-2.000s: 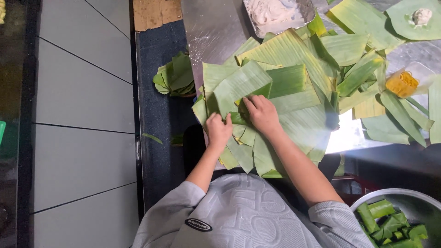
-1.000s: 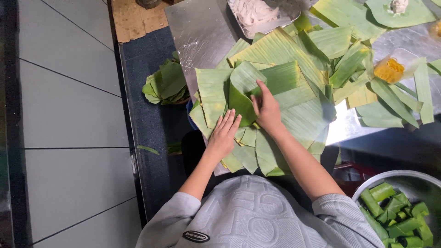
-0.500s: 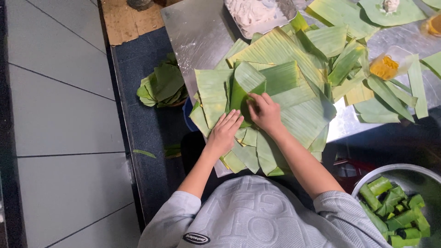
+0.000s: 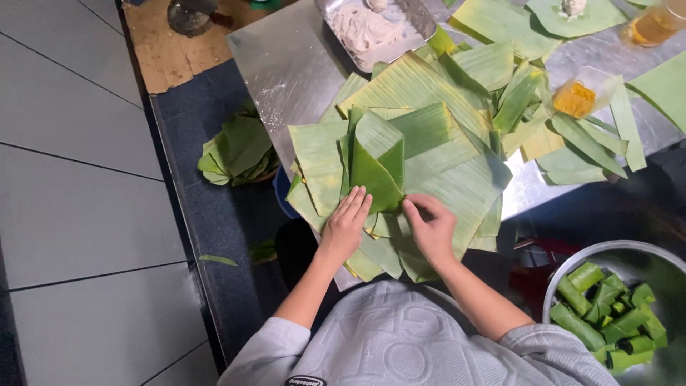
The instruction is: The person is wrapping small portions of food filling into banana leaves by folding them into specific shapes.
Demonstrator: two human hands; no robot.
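nearest, at the lower right, a metal bowl (image 4: pixel 607 250) holds rolled green parcels (image 4: pixel 607 314). just beyond the grey sleeves, both hands sit on a stack of banana leaf pieces (image 4: pixel 457 193) at the near edge of the steel tabletop (image 4: pixel 286 64). the left hand (image 4: pixel 348 220) lies flat, fingers straight and together, its grip loose and holding nothing, pressing the lower left edge of a folded leaf (image 4: pixel 375 161). the right hand (image 4: pixel 431 227) has its fingers curled at the lower right corner of that fold; its grip looks pinched on the leaf edge. the folded leaf stands up as a half-made cone on top of the stack, between the two hands and just past them.

the step in hand appears to be shaping one leaf into a wrap. the next move would call for keeping the left side pinned while the right side comes over, without splitting the leaf along its ribs.

farther off lie loose leaf strips (image 4: pixel 572 139), a small tub of yellow filling (image 4: pixel 575 99), and a tray of white dough (image 4: pixel 368 28). on the floor to the left sits a pile of leaf scraps (image 4: pixel 236 150).
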